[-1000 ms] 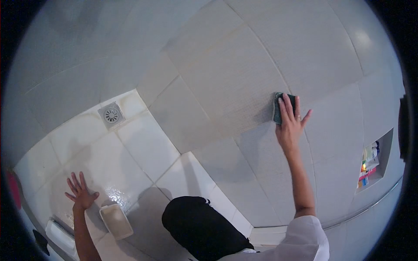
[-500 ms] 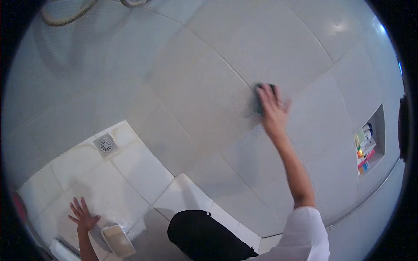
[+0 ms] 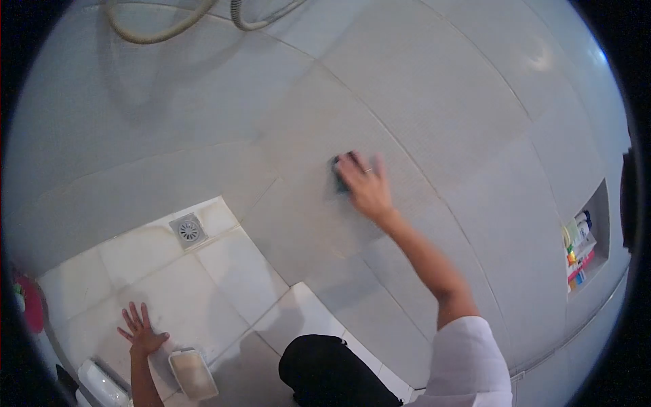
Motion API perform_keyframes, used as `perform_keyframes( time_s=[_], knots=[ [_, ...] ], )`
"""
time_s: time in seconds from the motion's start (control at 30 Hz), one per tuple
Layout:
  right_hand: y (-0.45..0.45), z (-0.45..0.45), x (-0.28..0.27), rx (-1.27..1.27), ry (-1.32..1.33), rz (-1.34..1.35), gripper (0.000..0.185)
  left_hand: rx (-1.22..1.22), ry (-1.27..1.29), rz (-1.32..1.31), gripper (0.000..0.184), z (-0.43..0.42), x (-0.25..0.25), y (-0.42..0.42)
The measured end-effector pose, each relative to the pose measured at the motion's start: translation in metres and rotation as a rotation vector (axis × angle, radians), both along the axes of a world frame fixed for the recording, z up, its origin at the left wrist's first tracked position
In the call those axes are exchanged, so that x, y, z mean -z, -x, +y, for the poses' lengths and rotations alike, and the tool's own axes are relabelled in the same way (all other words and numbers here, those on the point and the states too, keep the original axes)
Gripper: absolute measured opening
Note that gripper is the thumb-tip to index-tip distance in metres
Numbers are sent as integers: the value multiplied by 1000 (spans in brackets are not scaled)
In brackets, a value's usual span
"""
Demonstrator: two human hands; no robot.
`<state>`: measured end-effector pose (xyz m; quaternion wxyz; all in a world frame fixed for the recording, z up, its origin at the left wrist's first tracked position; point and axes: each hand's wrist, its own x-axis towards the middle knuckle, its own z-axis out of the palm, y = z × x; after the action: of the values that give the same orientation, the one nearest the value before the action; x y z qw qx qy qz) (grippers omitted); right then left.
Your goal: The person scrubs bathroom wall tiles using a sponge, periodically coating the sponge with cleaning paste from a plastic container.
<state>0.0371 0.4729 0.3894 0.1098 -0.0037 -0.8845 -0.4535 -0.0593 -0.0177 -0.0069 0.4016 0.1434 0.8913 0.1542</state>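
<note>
My right hand (image 3: 369,192) presses a dark scrubbing pad (image 3: 338,178) against the grey tiled wall (image 3: 420,224), its fingers over the pad and a ring on one of them. Most of the pad is hidden beneath the fingers. Low at the left, my left hand (image 3: 144,336) is open with fingers spread over the white floor tiles (image 3: 183,292); I cannot tell if it touches them. Just beside it stands a small rectangular tub (image 3: 194,374) with a pale brownish content.
A drain grate (image 3: 188,231) is set in the floor by the wall. Bottles fill a wall niche (image 3: 597,230) at right. A shower hose (image 3: 159,32) hangs at the top. My dark-clothed knee (image 3: 325,370) is at the bottom. A white object (image 3: 102,385) and a pink one (image 3: 30,304) are at lower left.
My right hand has slid the pad left and slightly down across the wall. My left hand stays spread near the tub. The whole view has shifted slightly.
</note>
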Motion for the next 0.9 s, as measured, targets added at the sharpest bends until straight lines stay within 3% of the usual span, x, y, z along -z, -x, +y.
perform_keyframes(
  time_s=[0.1, 0.17, 0.23, 0.27, 0.33, 0.43, 0.5, 0.57, 0.63, 0.7, 0.77, 0.83, 0.9],
  knots=[
    [6, -9, -83, 203, -161, 385, 63, 6, 6, -10, 129, 1, -5, 0],
    [19, 5, -118, 54, -277, 617, 63, -3, 9, -16, 129, 3, -6, 5],
    [55, 10, -114, -6, -197, 654, 60, 7, 27, -50, 129, 4, -4, 6],
    [71, 9, -101, -61, -119, 688, 58, 2, 29, -49, 129, 5, -4, 6],
    [109, 14, -48, -58, -52, 496, 55, 10, 46, -65, 130, 7, -7, 8],
    [110, 20, 68, -70, -1, 26, 55, 9, -9, -57, 131, 0, 5, 6],
    [100, 10, 89, -106, 33, -103, 56, -6, -30, -26, 131, -1, 14, 3],
    [77, 13, 59, -12, -18, -103, 54, -3, -44, 5, 132, -5, 15, 1],
    [82, 15, -11, 22, 50, 235, 51, 4, -55, 2, 131, -3, 12, 1],
    [87, 16, -95, -22, -128, 512, 50, 1, -32, -10, 131, 1, 7, 1],
    [97, 5, -140, -34, -303, 655, 50, 4, -6, -16, 130, 2, 1, 4],
    [122, 11, -137, -53, -257, 632, 51, 1, -35, -33, 129, 0, -2, 4],
    [144, 25, -97, -100, -142, 531, 50, 1, -32, -37, 129, -1, -2, 3]
  ],
)
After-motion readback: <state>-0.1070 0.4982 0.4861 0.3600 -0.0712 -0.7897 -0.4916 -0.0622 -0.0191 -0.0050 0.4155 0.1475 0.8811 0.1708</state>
